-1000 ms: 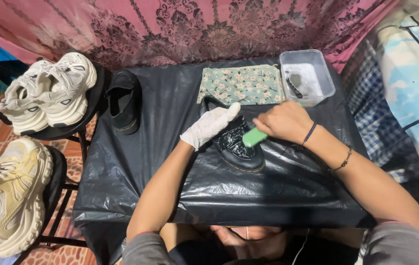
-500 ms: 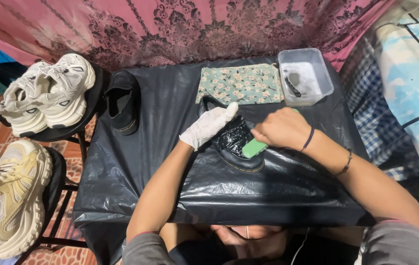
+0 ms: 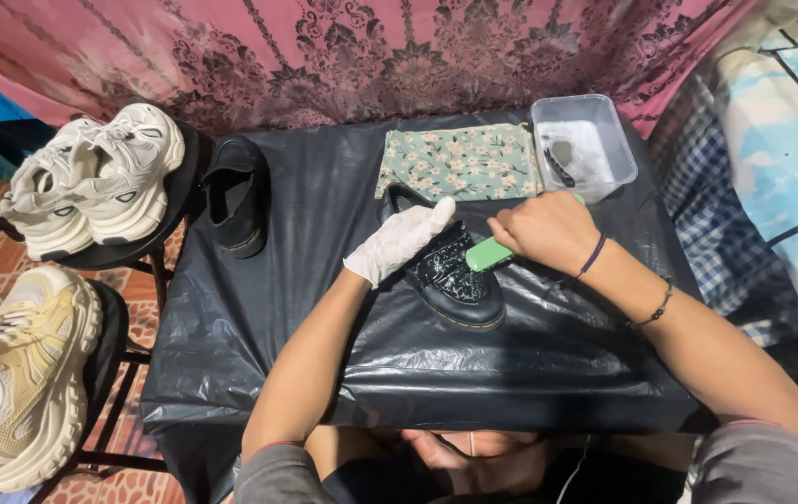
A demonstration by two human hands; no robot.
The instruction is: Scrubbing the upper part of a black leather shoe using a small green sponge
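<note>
A wet black shoe (image 3: 455, 285) lies toe toward me in the middle of a table covered with black plastic sheet (image 3: 324, 336). My left hand (image 3: 399, 241), in a white glove, grips the shoe's left side near its opening. My right hand (image 3: 543, 229), bare with dark bands at the wrist, is closed around a green brush (image 3: 489, 254) pressed on the shoe's upper. Soap foam speckles the shoe under the brush.
A second black shoe (image 3: 235, 191) sits at the table's far left. A floral green cloth (image 3: 459, 163) and a clear plastic tub (image 3: 584, 145) with foamy water stand at the back. White sneakers (image 3: 95, 177) and cream sneakers (image 3: 16, 373) rest on stools to the left.
My right hand has worked the green brush back and forth over the shoe's upper, ending slightly farther back. The gloved left hand kept its grip.
</note>
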